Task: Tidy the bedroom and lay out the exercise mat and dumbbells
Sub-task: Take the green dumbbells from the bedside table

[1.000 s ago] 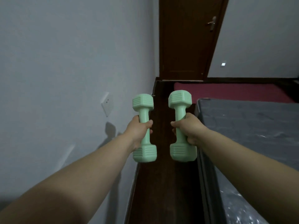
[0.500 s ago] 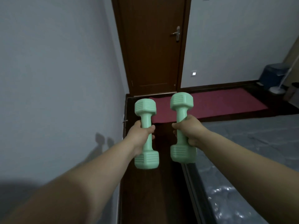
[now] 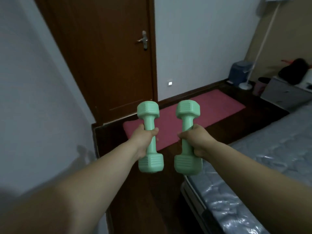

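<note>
Dark wooden floor (image 3: 263,119) carries a flat pink exercise mat (image 3: 211,112) far ahead. Two mint-green plastic dumbbells are held upright, one (image 3: 150,137) gripped by the left hand (image 3: 143,137), one (image 3: 187,137) by the right hand (image 3: 195,141).

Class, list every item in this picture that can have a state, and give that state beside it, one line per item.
left hand: grips the left dumbbell
right hand: grips the right dumbbell
left dumbbell: held upright, off the floor
right dumbbell: held upright, off the floor
exercise mat: unrolled, flat on the floor
door: closed
mattress: bare, in plastic wrap
</note>
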A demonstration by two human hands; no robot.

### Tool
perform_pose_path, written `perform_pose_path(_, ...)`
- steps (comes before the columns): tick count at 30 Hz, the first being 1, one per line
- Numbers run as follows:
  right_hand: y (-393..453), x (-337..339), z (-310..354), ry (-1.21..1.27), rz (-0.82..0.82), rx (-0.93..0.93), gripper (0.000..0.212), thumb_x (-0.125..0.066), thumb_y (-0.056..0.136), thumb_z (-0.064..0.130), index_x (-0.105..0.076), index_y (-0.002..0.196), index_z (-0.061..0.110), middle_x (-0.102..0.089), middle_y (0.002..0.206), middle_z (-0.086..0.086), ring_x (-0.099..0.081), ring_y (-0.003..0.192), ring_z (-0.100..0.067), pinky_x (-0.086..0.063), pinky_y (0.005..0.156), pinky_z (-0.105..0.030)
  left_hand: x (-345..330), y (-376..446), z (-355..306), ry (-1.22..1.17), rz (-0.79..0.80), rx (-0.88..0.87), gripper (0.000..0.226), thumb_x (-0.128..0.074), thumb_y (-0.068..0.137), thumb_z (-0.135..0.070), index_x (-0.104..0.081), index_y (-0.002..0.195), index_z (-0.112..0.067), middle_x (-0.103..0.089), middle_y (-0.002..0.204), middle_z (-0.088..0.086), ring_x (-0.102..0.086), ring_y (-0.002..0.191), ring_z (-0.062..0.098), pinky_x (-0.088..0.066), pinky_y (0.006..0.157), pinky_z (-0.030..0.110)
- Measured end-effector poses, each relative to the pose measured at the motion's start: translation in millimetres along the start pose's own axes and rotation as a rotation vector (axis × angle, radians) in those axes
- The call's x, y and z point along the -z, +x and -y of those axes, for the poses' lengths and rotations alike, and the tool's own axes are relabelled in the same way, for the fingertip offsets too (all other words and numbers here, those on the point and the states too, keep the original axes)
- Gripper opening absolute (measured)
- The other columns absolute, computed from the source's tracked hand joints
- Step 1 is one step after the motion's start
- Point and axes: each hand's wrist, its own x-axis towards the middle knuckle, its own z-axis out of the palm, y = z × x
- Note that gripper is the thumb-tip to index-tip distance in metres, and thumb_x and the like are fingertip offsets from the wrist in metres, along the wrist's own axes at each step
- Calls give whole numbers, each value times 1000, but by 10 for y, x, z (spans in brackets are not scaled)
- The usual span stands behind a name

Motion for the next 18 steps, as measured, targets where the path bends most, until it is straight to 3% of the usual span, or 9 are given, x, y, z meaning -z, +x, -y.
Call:
perform_pose_path(4, 873, 204, 324, 46, -91, -6, 28, -65, 85, 5, -47, 105, 13, -57, 84, -9, -57, 68, -17, -45, 54, -31, -283, 963, -340, 54, 105, 8, 24, -61, 90, -17, -51, 113, -18, -59, 92, 8, -58, 80, 21, -50, 78, 41)
perform_pose_path(10, 2220, 469, 936, 91, -163, -12, 33, -64, 85, 4, -44, 111, 11, -59, 93, -13, -59, 74, -20, -51, 64, -34, -659, 2254, -847, 127, 170, 35, 20, -60, 91, -16, -52, 109, -16, -57, 83, 6, -55, 71, 18, -48, 69, 36)
perform_pose_path(18, 3829, 708, 1645, 165, -236, -38, 26, -64, 85, 3, -46, 102, 11, -59, 89, -12, -59, 72, -19, -52, 63, -34, -1153, 4168, -1666, 142, 266, 50, 14, -59, 91, -12, -52, 102, -15, -55, 77, 6, -53, 66, 17, -47, 62, 32)
